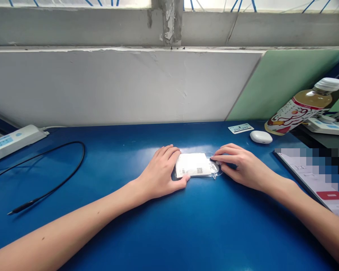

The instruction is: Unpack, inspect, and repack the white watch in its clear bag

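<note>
A small clear plastic package (193, 165) with a white printed card inside lies flat on the blue table (169, 233). A square code shows on the card's near right part. My left hand (165, 169) grips the package's left end, thumb along the near edge and fingers over the far left side. At the other end, my right hand (240, 165) has its thumb and fingers drawn together on the clear right edge, where a pale round shape shows through. What exactly the right fingertips pinch is too small to make out beyond the plastic edge.
On the left are a power strip (17, 141) and a black cable (80, 162). Toward the back right lie a barcode card (241, 128), a white earbud case (261, 137) and a tilted drink bottle (299, 109). A tablet-like screen (302, 169) borders my right forearm.
</note>
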`<state>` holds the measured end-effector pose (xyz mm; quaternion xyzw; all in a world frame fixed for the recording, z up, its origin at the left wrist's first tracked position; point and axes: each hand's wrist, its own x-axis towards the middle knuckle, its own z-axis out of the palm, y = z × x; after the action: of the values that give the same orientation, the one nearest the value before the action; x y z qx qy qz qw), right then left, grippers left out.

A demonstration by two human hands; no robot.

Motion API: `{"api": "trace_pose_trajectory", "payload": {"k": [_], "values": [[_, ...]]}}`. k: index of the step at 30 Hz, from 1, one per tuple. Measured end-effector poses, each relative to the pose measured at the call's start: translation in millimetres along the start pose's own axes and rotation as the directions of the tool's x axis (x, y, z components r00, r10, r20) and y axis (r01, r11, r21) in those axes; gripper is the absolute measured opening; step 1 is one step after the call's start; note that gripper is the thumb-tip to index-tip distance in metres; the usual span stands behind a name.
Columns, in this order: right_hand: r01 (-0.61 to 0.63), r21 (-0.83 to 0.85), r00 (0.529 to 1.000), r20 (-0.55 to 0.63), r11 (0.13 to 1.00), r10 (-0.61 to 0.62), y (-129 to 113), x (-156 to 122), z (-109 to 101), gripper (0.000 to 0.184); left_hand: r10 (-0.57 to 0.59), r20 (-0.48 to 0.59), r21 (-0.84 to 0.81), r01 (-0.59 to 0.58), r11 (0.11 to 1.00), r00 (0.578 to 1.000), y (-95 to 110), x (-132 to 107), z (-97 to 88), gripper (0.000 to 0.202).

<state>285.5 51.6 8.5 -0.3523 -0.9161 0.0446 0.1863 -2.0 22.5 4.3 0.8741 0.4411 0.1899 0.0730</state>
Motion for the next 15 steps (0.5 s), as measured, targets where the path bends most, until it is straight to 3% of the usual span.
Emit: {"api": "trace_pose_trajectory", "payload": {"k": [4, 15], "values": [[-0.015, 0.075, 1.0, 0.02, 0.997, 0.013, -4.0, 1.4, 2.9, 0.027, 0.013, 0.011, 0.007, -0.013, 1.0, 1.0, -0.2, -0.8, -0.4, 0.059], [0.026, 0.082, 0.999, 0.017, 0.996, -0.027, -8.9, 1.7, 0.1, 0.033, 0.031, 0.053, 0.001, -0.031, 1.0, 0.998, -1.4, 0.3, -2.1, 0.061]]}}
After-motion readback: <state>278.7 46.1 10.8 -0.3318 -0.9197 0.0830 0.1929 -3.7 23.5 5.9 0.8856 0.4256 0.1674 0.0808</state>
